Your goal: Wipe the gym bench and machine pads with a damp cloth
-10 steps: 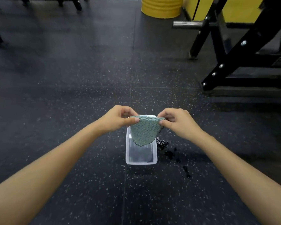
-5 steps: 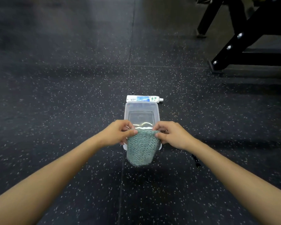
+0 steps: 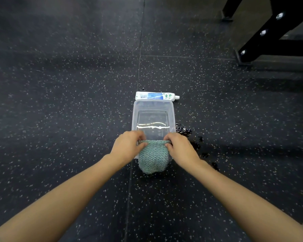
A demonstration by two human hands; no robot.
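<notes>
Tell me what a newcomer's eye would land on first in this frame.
First the green knitted cloth at centre, hanging between the left hand and right hand, which pinch its top corners in front of a clear tub of water on the speckled floor. A white tube lies just beyond the tub's far end, and wet splashes darken the floor to its right.

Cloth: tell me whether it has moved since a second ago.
Yes. The cloth, pinched by left hand and right hand, came toward the person: it hung over the far end of the tub, now past its near rim.
</notes>
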